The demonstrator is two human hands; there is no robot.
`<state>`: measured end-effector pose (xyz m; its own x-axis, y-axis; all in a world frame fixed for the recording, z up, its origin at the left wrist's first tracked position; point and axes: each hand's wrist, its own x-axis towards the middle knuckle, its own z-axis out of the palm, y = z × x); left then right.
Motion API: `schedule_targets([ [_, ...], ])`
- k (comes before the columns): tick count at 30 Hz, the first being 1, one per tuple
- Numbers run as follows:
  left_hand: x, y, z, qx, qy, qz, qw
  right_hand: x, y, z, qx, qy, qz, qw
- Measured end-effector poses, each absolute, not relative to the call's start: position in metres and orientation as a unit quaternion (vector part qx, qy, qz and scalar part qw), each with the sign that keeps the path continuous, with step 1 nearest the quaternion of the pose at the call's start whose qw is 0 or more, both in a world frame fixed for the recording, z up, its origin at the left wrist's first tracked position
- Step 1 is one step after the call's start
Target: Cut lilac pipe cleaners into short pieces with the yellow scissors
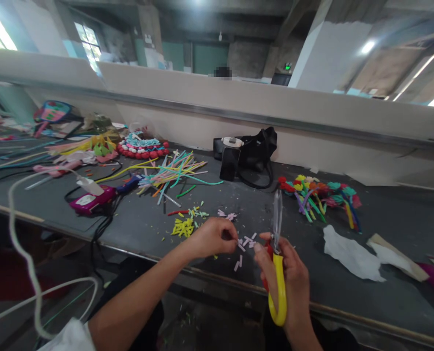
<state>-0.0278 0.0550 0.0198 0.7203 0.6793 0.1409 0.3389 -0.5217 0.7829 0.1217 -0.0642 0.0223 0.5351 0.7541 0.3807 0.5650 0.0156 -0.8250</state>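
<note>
Scissors [278, 273] in right hand [288, 278]; lilac pieces [246, 241] beside

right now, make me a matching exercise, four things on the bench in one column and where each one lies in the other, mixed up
Things
1. scissors
2. phone
3. purple glue gun
4. yellow bits

Places
A. on the left part of the bench, its cable hanging over the front edge
B. in the right hand
C. beside the left forearm and hand, near the front edge
D. leaning upright in front of the black bag

Pairs: 1-B, 2-D, 3-A, 4-C
</note>
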Motion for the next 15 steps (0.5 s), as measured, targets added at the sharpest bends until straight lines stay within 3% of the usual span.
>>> schedule_targets([
  [4,-0.026,0.045,0.029,0.778,0.309,0.285,0.467,0.115,-0.059,0.021,-0.677,-0.475,0.162,0.538],
  [12,-0.018,0.03,0.025,0.829,0.306,0.357,0.303,0.111,-0.05,0.011,-0.675,-0.492,0.093,0.542],
  [15,-0.019,0.03,0.026,0.802,0.322,0.34,0.369,0.112,-0.049,0.011,-0.676,-0.484,0.098,0.547],
])
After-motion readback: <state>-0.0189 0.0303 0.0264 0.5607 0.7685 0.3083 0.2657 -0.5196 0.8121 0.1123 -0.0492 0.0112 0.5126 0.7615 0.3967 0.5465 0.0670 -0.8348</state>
